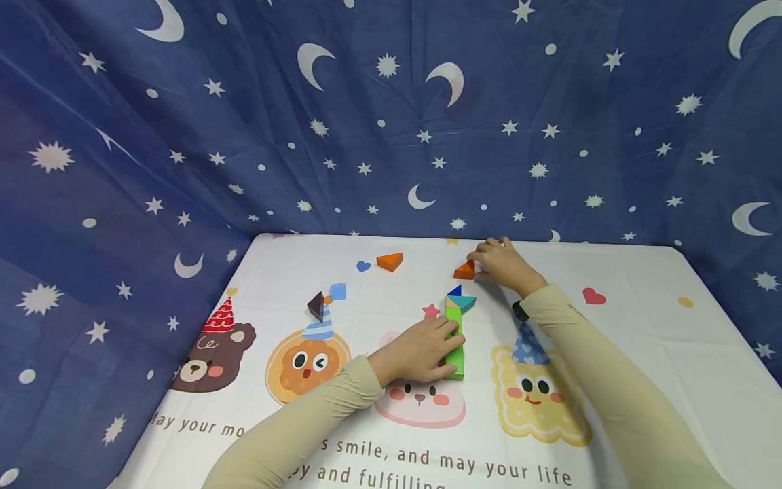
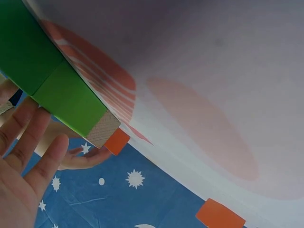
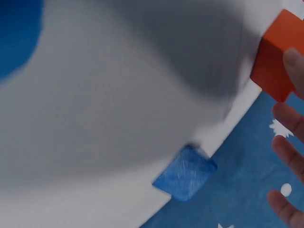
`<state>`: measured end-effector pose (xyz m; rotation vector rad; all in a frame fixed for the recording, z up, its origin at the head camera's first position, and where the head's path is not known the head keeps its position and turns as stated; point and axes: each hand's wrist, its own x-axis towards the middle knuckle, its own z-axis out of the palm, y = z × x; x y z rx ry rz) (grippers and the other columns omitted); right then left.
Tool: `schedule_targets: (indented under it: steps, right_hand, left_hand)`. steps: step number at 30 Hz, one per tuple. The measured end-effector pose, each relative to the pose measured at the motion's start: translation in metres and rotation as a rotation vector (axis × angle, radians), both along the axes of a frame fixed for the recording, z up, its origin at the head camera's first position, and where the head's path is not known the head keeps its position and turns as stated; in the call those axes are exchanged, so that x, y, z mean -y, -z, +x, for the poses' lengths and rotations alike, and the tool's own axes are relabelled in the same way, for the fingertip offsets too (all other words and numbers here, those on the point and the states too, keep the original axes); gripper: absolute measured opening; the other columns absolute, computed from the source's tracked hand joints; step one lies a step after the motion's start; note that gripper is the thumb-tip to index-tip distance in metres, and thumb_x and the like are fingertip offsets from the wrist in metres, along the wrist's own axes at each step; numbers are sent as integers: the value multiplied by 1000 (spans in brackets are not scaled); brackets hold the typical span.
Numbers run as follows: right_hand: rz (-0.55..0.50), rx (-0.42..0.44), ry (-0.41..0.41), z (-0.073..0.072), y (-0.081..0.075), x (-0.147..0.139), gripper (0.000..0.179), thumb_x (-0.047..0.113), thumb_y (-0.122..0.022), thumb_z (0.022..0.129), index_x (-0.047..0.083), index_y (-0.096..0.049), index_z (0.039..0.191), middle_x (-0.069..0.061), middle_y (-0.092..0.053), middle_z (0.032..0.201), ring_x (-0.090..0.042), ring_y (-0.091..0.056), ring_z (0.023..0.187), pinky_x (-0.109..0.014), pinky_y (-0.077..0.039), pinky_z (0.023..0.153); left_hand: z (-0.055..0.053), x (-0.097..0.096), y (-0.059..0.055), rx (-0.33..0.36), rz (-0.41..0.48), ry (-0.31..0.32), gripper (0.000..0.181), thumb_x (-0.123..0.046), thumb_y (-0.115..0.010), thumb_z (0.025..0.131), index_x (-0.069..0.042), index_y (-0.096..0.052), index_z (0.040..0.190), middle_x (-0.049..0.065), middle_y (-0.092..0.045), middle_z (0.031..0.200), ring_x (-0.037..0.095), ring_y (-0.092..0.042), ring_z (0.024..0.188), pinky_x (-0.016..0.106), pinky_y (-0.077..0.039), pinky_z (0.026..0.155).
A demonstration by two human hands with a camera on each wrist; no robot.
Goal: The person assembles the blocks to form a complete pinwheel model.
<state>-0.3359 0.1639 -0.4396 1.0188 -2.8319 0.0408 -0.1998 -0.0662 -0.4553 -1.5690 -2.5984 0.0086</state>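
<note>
My left hand [image 1: 421, 350] lies along a column of green blocks [image 1: 455, 367], its fingers spread and touching their side. In the left wrist view the fingers are nearly straight beside the green blocks [image 2: 73, 99], whose end is bare wood. A teal triangular block [image 1: 466, 303] and a small blue triangular block [image 1: 455, 291] sit at the column's far end. Beyond them, my right hand [image 1: 504, 265] pinches an orange-red triangular block [image 1: 464, 271] at its right side. The right wrist view has the thumb on this orange-red block [image 3: 275, 61], other fingers extended below.
An orange triangular block [image 1: 389, 261] lies near the table's back edge. Further left is a dark brown triangular block [image 1: 315, 307]. The white tablecloth [image 1: 641, 353] bears printed cartoon figures and lettering. A blue curtain [image 1: 379, 102] with moons and stars hangs behind and at left.
</note>
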Motion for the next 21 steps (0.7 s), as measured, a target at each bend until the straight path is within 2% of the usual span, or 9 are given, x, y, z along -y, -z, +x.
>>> schedule_targets:
  steps: [6,12,21]
  right_hand:
    - [-22,-7,-68,-5,7,8,35,15,-79,73,12,-69,106,-11,-68,104,-31,-57,103,-51,-40,84]
    - [-19,-36,-156,-1,7,20,33,11,-78,73,13,-70,105,-8,-69,103,-28,-59,102,-52,-42,89]
    - [-9,-30,-229,4,6,25,33,9,-78,74,15,-70,105,-5,-70,100,-26,-58,100,-48,-43,90]
  left_hand:
    - [0,0,0,2,-8,-2,42,-48,-49,90,-18,-50,119,0,-48,114,13,-45,101,26,-43,91]
    - [0,0,1,-7,-7,-3,42,-48,-50,90,-18,-50,118,0,-48,114,14,-45,102,27,-42,94]
    - [0,0,1,2,-10,-7,41,-48,-50,90,-18,-50,118,0,-48,115,14,-45,102,27,-42,93]
